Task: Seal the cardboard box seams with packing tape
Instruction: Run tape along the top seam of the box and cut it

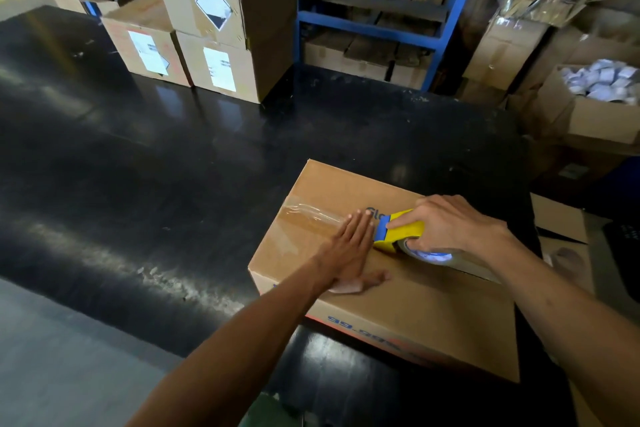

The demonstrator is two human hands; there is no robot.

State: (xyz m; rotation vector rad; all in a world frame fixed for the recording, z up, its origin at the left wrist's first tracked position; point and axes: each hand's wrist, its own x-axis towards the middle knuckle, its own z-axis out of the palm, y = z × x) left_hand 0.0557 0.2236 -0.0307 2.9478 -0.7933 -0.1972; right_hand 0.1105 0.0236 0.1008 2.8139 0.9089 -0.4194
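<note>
A brown cardboard box [408, 308] with blue print lies on the black table, at the right front. A strip of clear packing tape [311, 217] runs along its top seam from the left edge. My left hand [349, 253] lies flat on the box top, fingers together, pressing on the tape just left of the dispenser. My right hand [450, 225] grips a yellow and blue tape dispenser [401, 232] that rests on the seam. The tape roll [427, 255] shows under my right palm.
Three sealed labelled boxes [214, 24] stand stacked at the back of the black table [156, 166]. Blue shelving [374, 21] with flat cardboard is behind. An open box of white items [595, 100] sits at the right. Another cardboard piece [561, 229] lies right of my box.
</note>
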